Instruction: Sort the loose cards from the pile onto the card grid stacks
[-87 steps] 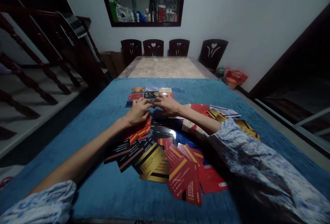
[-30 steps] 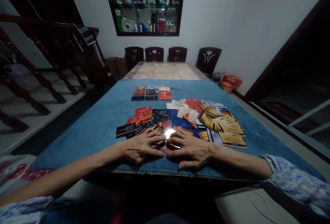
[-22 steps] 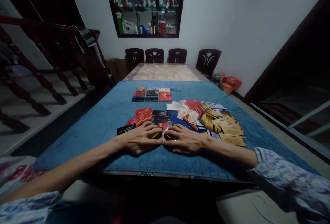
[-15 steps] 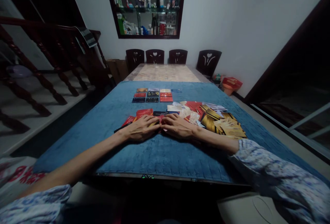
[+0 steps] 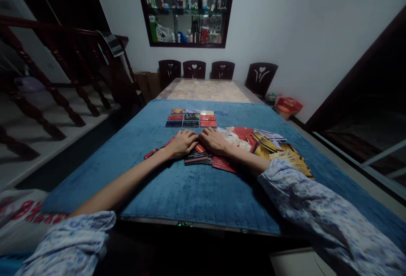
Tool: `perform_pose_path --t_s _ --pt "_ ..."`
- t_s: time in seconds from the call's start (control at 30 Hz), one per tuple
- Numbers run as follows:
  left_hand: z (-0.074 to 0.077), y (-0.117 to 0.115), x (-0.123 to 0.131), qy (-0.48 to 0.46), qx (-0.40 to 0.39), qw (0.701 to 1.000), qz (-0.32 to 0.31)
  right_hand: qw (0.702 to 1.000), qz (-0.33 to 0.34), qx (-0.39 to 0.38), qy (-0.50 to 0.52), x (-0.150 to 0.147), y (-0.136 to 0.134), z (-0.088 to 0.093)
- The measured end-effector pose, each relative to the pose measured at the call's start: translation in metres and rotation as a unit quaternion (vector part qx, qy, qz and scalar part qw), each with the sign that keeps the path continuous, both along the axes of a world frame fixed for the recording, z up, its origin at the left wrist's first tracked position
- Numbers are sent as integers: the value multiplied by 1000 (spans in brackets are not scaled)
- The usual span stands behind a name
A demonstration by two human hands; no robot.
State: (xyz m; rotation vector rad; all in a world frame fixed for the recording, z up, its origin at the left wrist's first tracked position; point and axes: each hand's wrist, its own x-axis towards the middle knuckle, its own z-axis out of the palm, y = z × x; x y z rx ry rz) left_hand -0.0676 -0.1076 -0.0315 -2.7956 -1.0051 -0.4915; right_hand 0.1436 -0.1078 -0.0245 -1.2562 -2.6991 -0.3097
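Note:
My left hand lies palm down over a loose spread of plastic cards, its fingers pointing inward. Beside it, my right hand rests palm down on the same spread, and the fingertips of both hands nearly meet. Neither hand has a card lifted from the cloth. A black card and a red card show on the near side of the hands. At the left edge of the spread, a red and dark card pokes out past my left wrist. Cards beneath the palms are hidden.
Beyond the hands, several cards lie in neat rows, a red card among them. A heap of gold, red and white cards spreads to the right. The blue cloth covers the near table. Chairs stand at the far end.
Both hands have slid slightly away from me across the cards. Black and red cards now show on their near side. The view has shifted a little.

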Motion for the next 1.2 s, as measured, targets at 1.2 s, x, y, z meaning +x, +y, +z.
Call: perform_pose_path --t_s 1.2 --pt "11 -49 -105 70 -5 986 -152 958 283 49 18 -13 -28 -16"
